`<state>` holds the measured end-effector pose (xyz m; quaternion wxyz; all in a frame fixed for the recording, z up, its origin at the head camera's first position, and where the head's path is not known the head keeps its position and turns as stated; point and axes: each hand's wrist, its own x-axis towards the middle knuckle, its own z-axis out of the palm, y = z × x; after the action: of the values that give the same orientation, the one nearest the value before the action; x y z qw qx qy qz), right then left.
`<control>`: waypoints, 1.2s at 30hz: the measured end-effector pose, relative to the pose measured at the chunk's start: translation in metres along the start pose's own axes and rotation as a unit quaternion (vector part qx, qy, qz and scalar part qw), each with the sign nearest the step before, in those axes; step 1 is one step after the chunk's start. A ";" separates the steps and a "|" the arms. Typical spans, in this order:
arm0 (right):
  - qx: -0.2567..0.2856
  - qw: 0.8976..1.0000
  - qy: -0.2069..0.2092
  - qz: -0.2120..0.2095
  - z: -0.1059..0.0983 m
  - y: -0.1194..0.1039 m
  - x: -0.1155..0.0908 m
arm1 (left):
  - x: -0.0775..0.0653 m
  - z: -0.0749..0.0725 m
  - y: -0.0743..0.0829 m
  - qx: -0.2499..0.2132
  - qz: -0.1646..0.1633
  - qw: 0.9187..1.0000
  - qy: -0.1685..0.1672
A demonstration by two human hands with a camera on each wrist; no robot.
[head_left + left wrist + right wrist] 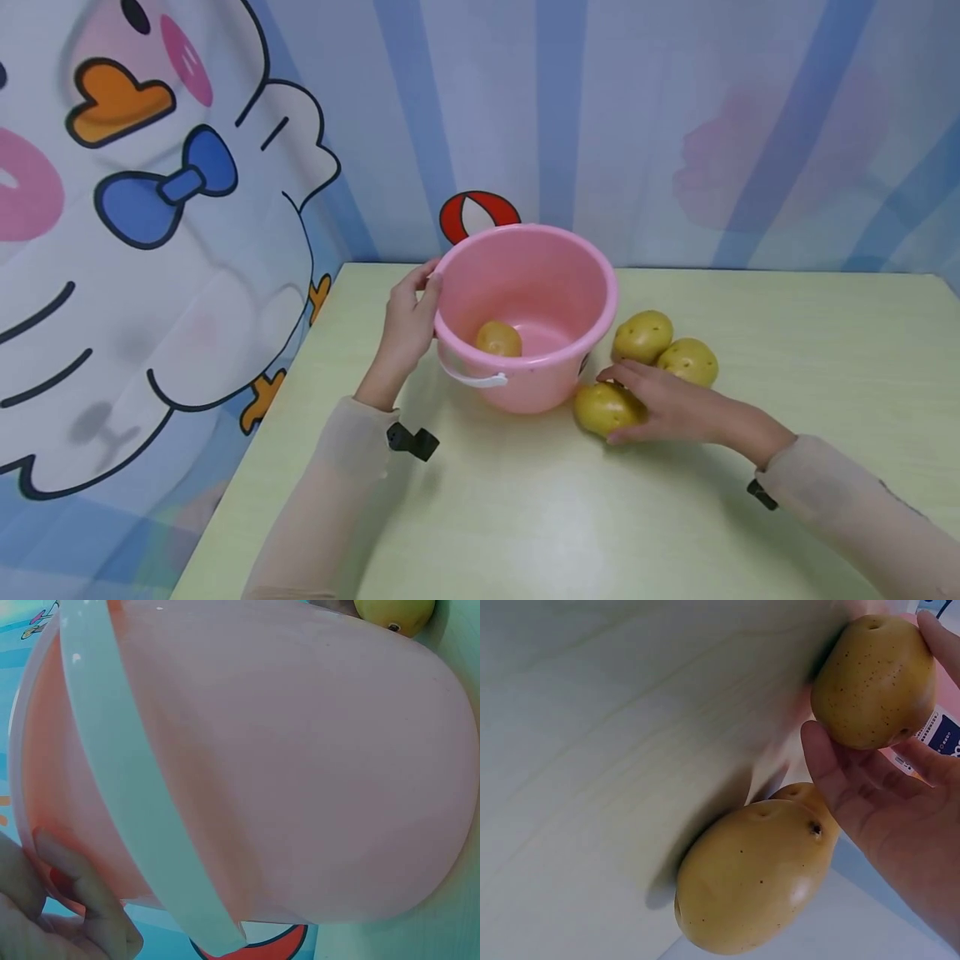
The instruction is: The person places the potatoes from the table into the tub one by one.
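Straight ahead of both hands rises the backdrop [622,100], striped in blues, with a big cartoon bird [217,325] off to the left hand's side and a red-and-white ball print [453,220] peeking out behind the rim. Between the hands stands the bucket [525,389], its wall the barrier between the right hand and the inside; the white handle [476,381] hangs down the near side, just by the left wrist. And the left hand [408,323] has it by the rim, fingers hooked over the edge!

Over to the right hand [667,406]: thumb and fingers around the held potato [603,410], just beside the bucket's wall. I can't tell whether it touches the table [540,517]. It's a lovely yellow one, smooth, rounded, peppered with dark specks. Just beyond that hand sit two more potatoes [687,361], side by side, and there's the inner potato [498,340] on the bucket's floor, to the right of the left hand.

The table's left edge slants past outside the left hand, the far edge meets the backdrop beyond both, and pale tabletop stretches between the forearms and out past the right hand.
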<state>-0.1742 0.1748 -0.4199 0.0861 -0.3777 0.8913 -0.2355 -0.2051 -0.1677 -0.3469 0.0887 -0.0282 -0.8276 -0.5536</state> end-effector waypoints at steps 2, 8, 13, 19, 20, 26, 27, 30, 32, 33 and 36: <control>-0.002 1.000 0.002 0.000 0.000 0.000 0.000 | 0.001 0.000 0.000 0.000 0.000 1.000 0.001; 0.005 1.000 0.002 0.002 0.003 0.002 0.000 | 0.002 0.001 0.000 0.001 0.001 1.000 0.002; 0.014 1.000 0.005 0.004 0.005 0.002 0.000 | 0.001 0.001 0.000 0.001 0.000 1.000 0.004; 0.010 1.000 0.009 0.006 0.006 0.002 -0.002 | 0.000 0.001 0.000 -0.001 0.000 1.000 0.003; 0.009 1.000 0.009 0.007 0.006 0.002 -0.002 | 0.000 0.001 0.000 -0.001 0.000 1.000 0.002; 0.012 1.000 0.006 0.012 0.005 0.001 -0.002 | -0.001 0.001 -0.001 -0.004 -0.005 1.000 -0.001; 0.013 1.000 0.005 0.013 0.005 0.001 -0.002 | -0.001 0.001 -0.001 -0.005 -0.006 1.000 -0.002; 0.017 1.000 0.004 0.015 0.003 0.001 -0.003 | -0.001 0.001 -0.001 -0.004 -0.006 1.000 -0.002; 0.019 1.000 0.005 0.015 0.001 0.002 -0.003 | -0.001 0.001 -0.001 -0.003 -0.005 1.000 -0.002; 0.021 1.000 0.006 0.014 0.001 0.002 -0.003 | -0.001 0.001 -0.001 -0.002 -0.005 1.000 -0.002; 0.025 1.000 0.011 0.011 -0.001 0.003 -0.003 | -0.001 0.001 0.000 0.000 -0.003 1.000 -0.003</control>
<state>-0.1742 0.1796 -0.4204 0.0886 -0.3632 0.8901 -0.2608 -0.2044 -0.1671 -0.3473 0.0850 -0.0272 -0.8279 -0.5538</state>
